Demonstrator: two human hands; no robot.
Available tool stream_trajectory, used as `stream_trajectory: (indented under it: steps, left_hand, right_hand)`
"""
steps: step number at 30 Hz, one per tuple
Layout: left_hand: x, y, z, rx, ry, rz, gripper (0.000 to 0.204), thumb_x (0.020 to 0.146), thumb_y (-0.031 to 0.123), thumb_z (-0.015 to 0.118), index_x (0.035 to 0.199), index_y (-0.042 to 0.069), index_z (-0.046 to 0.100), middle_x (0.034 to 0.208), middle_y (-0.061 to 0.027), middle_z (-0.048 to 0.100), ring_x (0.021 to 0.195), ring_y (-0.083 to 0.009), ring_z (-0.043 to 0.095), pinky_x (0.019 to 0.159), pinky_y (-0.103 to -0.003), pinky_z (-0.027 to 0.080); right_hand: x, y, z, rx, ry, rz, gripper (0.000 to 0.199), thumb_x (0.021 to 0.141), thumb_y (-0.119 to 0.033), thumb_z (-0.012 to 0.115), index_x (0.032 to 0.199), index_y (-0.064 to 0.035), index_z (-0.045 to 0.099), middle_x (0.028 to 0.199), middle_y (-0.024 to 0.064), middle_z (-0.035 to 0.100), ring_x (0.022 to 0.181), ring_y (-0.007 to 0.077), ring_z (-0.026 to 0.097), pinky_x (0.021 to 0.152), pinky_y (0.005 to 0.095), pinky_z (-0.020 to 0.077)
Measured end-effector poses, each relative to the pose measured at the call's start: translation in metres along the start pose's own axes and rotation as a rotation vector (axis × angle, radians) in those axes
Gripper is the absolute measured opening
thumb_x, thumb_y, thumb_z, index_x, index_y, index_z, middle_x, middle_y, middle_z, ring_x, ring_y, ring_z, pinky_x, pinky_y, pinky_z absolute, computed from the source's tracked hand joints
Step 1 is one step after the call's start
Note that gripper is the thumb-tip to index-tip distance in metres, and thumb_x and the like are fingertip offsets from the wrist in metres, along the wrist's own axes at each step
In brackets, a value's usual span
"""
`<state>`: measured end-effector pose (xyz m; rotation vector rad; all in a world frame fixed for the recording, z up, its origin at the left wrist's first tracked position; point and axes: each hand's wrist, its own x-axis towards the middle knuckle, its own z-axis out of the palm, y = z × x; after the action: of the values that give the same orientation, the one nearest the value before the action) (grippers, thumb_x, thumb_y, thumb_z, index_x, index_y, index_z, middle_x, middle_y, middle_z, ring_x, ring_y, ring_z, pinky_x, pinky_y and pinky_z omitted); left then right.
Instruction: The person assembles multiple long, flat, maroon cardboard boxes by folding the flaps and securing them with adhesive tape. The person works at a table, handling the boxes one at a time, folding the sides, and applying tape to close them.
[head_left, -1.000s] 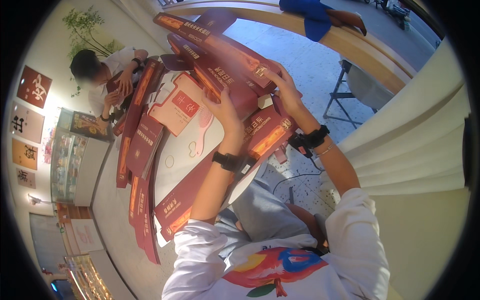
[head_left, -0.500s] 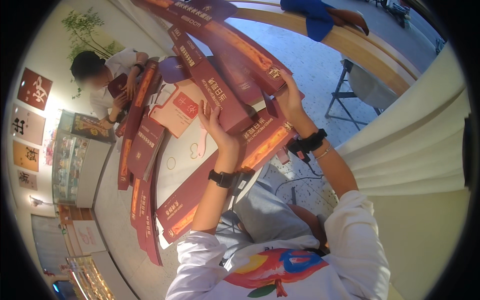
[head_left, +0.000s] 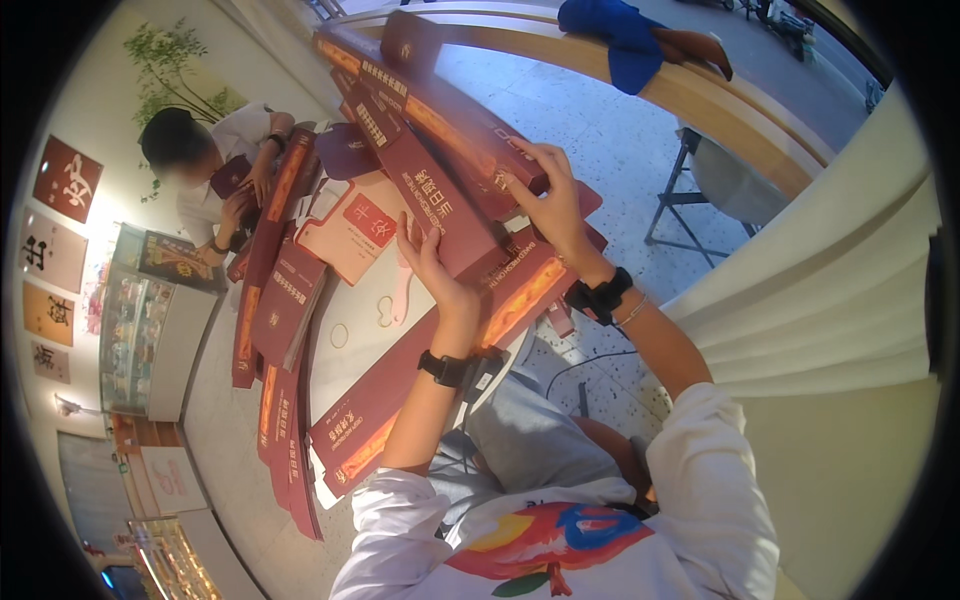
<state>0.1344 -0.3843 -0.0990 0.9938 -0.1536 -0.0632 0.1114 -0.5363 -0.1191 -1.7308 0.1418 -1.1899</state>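
Observation:
A long maroon carton (head_left: 450,120) with an orange strip along its side slants over a pile of similar boxes. My right hand (head_left: 552,205) grips its near end, thumb on the strip side and fingers over the top edge. Beneath it lies a shorter maroon box (head_left: 440,200). My left hand (head_left: 435,270) rests against this box's left side, fingers stretched out, not wrapped round it. Nearest my body, a flat long maroon box (head_left: 400,400) lies along the table edge. A pink-and-red card (head_left: 350,230) sits left of my left hand.
On the white tabletop (head_left: 350,370) are a pink strip and thin rings. More maroon boxes (head_left: 290,300) stand along its left edge. A person (head_left: 210,165) across the table holds a maroon item. A folding chair (head_left: 735,180) and white curtain (head_left: 830,270) are at right.
The long carton has shifted up and left, and its near end has turned. My right hand moved left with it, its fingers now over the top. My left hand stays about where it was.

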Motion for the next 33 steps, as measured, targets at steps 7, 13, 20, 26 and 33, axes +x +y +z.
stream_trajectory:
  steps: [7,13,20,26,33]
  left_hand:
    - [-0.004,-0.001,0.002,-0.035,0.033,0.026,0.056,0.088,0.013,0.050,0.142,0.011,0.033,0.136,-0.0091,0.044,0.121,-0.0236,0.048,0.101,-0.038,0.041]
    - [-0.016,0.011,0.015,-0.052,0.034,-0.023,0.058,0.088,0.015,0.049,0.143,0.011,0.031,0.137,-0.0088,0.043,0.124,-0.0236,0.045,0.103,-0.038,0.039]
    - [-0.010,0.010,0.001,-0.030,-0.059,-0.059,0.058,0.090,0.016,0.046,0.145,0.011,0.026,0.148,-0.0059,0.030,0.130,-0.0239,0.038,0.106,-0.038,0.035]
    - [-0.001,0.002,-0.014,0.023,-0.068,-0.031,0.059,0.091,0.016,0.049,0.145,0.009,0.028,0.147,-0.0077,0.032,0.130,-0.0233,0.038,0.106,-0.038,0.035]
    - [-0.023,0.017,-0.004,0.004,-0.075,-0.066,0.058,0.092,0.018,0.050,0.145,0.009,0.029,0.143,-0.0086,0.038,0.127,-0.0222,0.042,0.104,-0.036,0.037]
  right_hand:
    - [-0.012,-0.011,0.008,0.028,0.012,0.127,0.060,0.076,-0.018,0.078,0.129,-0.0056,0.053,0.113,0.0141,0.051,0.105,0.0264,0.055,0.090,0.0335,0.0448]
    - [-0.014,-0.007,0.003,-0.141,-0.143,-0.141,0.081,0.079,-0.028,0.076,0.142,-0.0026,0.032,0.119,0.0175,0.048,0.112,0.0313,0.051,0.096,0.0386,0.0413]
    - [0.001,0.072,0.005,0.034,-0.209,0.342,0.054,0.097,-0.043,0.052,0.139,-0.0096,0.048,0.123,0.0162,0.049,0.113,0.0252,0.048,0.101,0.0337,0.0359]
    - [0.006,0.091,0.015,0.165,-0.388,0.395,0.048,0.092,-0.032,0.061,0.133,-0.0085,0.054,0.131,0.0208,0.050,0.122,0.0311,0.049,0.101,0.0354,0.0387]
    - [0.021,0.065,-0.013,0.182,-0.599,0.435,0.052,0.090,-0.016,0.061,0.140,-0.0087,0.046,0.131,0.0155,0.056,0.122,0.0242,0.053,0.101,0.0346,0.0431]
